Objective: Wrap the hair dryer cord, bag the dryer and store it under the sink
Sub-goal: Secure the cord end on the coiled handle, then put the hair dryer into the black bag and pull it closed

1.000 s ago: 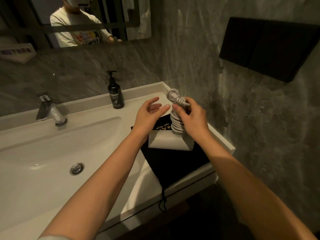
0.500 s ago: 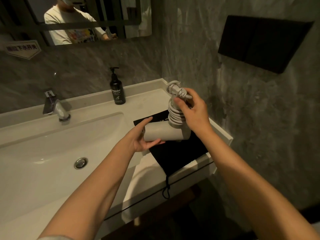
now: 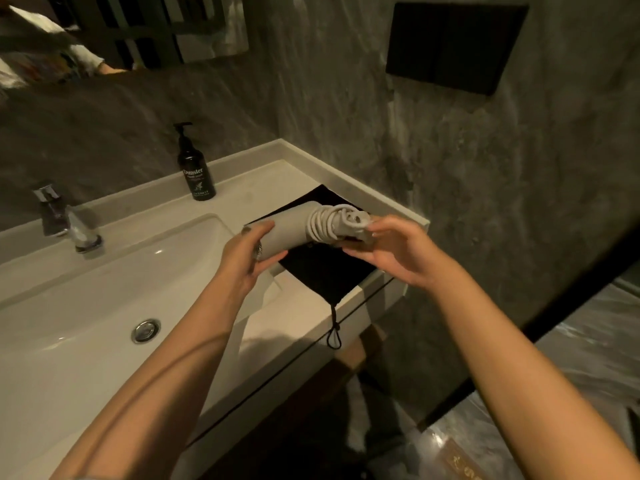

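Note:
A grey hair dryer (image 3: 291, 227) is held level above the counter, its barrel pointing left. Its grey cord (image 3: 323, 226) is coiled around the folded handle, with the plug (image 3: 355, 218) at the right end. My left hand (image 3: 246, 258) grips the barrel's left end. My right hand (image 3: 391, 249) holds the coiled handle and plug end from the right. Beneath them a flat black drawstring bag (image 3: 325, 271) lies on the white counter (image 3: 298, 320), its string loop (image 3: 334, 336) hanging over the front edge.
A white basin (image 3: 104, 271) with a drain (image 3: 145, 330) and chrome tap (image 3: 69, 223) lies to the left. A black pump bottle (image 3: 194, 171) stands at the back. A grey stone wall with a black panel (image 3: 453, 46) rises on the right. Dark space opens below the counter.
The dryer was upright with the coil on top; it has been tipped level over the bag. My left hand closed on the barrel end, and the view swung right and down.

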Demonstrator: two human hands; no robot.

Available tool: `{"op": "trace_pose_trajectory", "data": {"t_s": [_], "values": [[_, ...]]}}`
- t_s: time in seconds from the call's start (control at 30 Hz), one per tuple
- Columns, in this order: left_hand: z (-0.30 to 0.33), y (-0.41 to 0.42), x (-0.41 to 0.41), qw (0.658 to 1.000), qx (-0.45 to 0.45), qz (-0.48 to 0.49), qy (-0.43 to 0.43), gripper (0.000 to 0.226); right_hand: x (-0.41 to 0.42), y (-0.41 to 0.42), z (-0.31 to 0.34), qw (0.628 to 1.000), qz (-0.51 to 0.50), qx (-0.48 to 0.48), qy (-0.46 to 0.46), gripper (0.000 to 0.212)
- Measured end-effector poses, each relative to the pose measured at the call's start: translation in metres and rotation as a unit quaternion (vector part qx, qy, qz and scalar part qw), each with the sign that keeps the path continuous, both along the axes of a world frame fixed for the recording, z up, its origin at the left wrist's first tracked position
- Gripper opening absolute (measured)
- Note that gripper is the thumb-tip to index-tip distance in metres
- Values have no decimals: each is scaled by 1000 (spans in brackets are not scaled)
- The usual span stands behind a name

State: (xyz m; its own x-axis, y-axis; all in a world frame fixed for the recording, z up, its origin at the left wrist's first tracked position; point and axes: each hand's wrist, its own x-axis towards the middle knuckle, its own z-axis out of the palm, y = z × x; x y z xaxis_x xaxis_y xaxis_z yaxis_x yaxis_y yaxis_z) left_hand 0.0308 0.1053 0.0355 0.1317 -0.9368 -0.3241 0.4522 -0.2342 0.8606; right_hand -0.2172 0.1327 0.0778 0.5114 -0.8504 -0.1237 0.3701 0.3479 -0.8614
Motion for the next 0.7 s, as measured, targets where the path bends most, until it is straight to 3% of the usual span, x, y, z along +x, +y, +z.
{"op": "trace_pose_trajectory", "data": {"t_s": [0.1, 0.23, 0.37, 0.6, 0.7], "values": [[-3, 4, -3, 999, -26, -20, -27, 32, -8, 12, -6, 998, 39, 55, -18, 75], [-5, 6, -20, 994, -60, -61, -66, 45, -6, 19, -12, 970, -47, 76, 227, 54], [-6, 5, -40, 986, -81, -93, -116, 50, -8, 27, -24, 926, -143, 36, 346, 50], [-9, -1, -82, 986, -66, -100, -118, 50, -38, 35, -46, 912, -268, 44, 308, 41], [-22, 0, -97, 960, -58, 11, -272, 49, -57, 33, -52, 911, -288, 45, 292, 43]]}}
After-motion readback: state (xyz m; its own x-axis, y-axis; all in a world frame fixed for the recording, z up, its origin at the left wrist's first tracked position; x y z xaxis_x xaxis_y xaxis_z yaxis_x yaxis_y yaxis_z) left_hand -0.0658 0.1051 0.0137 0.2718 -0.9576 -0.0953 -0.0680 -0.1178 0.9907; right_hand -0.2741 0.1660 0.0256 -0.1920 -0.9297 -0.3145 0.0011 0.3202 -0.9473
